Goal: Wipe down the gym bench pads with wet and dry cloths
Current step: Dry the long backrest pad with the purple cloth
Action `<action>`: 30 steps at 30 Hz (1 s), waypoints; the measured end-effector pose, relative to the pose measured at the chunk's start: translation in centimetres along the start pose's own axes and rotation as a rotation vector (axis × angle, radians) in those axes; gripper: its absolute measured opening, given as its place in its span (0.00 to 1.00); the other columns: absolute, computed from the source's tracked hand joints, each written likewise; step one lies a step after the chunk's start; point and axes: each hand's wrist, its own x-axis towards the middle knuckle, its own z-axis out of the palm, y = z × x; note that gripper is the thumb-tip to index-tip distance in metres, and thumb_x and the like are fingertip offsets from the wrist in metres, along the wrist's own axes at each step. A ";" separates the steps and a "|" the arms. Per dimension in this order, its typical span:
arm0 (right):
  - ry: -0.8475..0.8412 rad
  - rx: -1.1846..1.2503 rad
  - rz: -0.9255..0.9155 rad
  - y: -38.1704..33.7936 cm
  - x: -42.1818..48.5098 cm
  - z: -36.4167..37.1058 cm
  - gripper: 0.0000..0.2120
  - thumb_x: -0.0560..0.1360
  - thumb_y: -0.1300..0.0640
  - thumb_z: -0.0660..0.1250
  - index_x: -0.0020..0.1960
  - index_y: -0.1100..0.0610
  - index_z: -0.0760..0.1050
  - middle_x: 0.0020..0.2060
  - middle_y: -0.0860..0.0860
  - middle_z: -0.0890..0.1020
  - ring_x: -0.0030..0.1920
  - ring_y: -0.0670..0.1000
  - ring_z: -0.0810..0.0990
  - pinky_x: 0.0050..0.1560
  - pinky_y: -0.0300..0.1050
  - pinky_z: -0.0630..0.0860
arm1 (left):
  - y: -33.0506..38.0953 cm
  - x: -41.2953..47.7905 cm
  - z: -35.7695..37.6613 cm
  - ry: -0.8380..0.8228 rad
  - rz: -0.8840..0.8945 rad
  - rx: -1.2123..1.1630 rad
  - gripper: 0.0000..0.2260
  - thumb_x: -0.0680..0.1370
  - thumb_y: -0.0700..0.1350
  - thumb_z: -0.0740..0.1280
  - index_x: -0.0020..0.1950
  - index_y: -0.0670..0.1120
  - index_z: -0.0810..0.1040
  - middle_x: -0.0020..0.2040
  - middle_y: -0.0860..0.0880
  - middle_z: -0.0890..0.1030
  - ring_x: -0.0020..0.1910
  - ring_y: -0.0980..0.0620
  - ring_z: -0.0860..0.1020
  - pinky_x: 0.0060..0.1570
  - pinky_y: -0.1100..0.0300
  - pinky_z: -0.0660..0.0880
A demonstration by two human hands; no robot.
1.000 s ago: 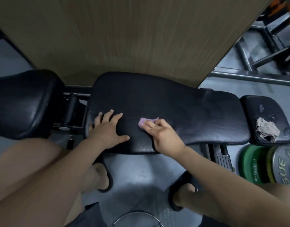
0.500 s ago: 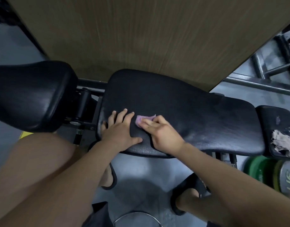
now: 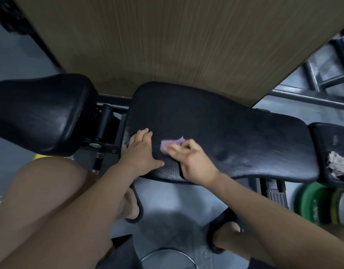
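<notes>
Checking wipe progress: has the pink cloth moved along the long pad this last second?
Yes. The pink cloth under the right hand has slid left along the long pad, nearer its hinge end and the left hand.

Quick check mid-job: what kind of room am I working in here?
Most likely a gym or weight room. A black padded bench with separate seat and back pads fills the view, green and grey weight plates stand on the floor at the right, and a steel equipment frame sits behind.
</notes>
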 end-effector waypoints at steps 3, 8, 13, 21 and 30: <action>-0.104 -0.060 -0.085 0.9 -4.6 -1.3 0.34 0.69 0.63 0.57 0.73 0.45 0.74 0.70 0.40 0.75 0.54 0.53 0.71 0.58 0.47 0.68 | -0.6 -0.1 -0.2 -0.021 0.025 0.007 0.47 0.71 0.58 0.77 0.82 0.50 0.54 0.82 0.54 0.50 0.81 0.51 0.48 0.79 0.48 0.52; 0.123 -0.176 0.243 5.1 -7.8 -3.9 0.31 0.70 0.64 0.59 0.69 0.42 0.77 0.59 0.39 0.79 0.43 0.55 0.72 0.47 0.51 0.74 | -0.1 -1.1 0.4 0.002 0.010 -0.017 0.42 0.73 0.55 0.74 0.81 0.51 0.56 0.82 0.52 0.51 0.81 0.48 0.47 0.79 0.46 0.53; 0.184 -0.053 0.657 2.0 -6.9 -2.3 0.29 0.76 0.62 0.56 0.75 0.44 0.70 0.66 0.55 0.77 0.54 0.62 0.74 0.59 0.52 0.74 | 2.6 -2.2 1.1 0.008 0.000 0.021 0.33 0.76 0.52 0.69 0.79 0.53 0.61 0.81 0.49 0.53 0.79 0.45 0.51 0.77 0.46 0.56; 0.308 -0.146 0.432 -1.8 -12.1 0.2 0.30 0.71 0.67 0.58 0.71 0.50 0.73 0.65 0.46 0.79 0.40 0.56 0.68 0.44 0.49 0.77 | 6.2 -3.6 2.8 0.021 0.063 0.037 0.23 0.79 0.50 0.64 0.75 0.51 0.68 0.75 0.48 0.64 0.74 0.44 0.59 0.69 0.47 0.66; 1.036 0.468 1.303 2.8 -18.8 -4.6 0.15 0.84 0.61 0.59 0.68 0.57 0.78 0.59 0.47 0.80 0.54 0.45 0.77 0.53 0.24 0.66 | 12.6 -4.4 5.4 0.034 0.278 0.026 0.18 0.81 0.41 0.58 0.71 0.49 0.73 0.71 0.47 0.70 0.73 0.46 0.60 0.72 0.49 0.64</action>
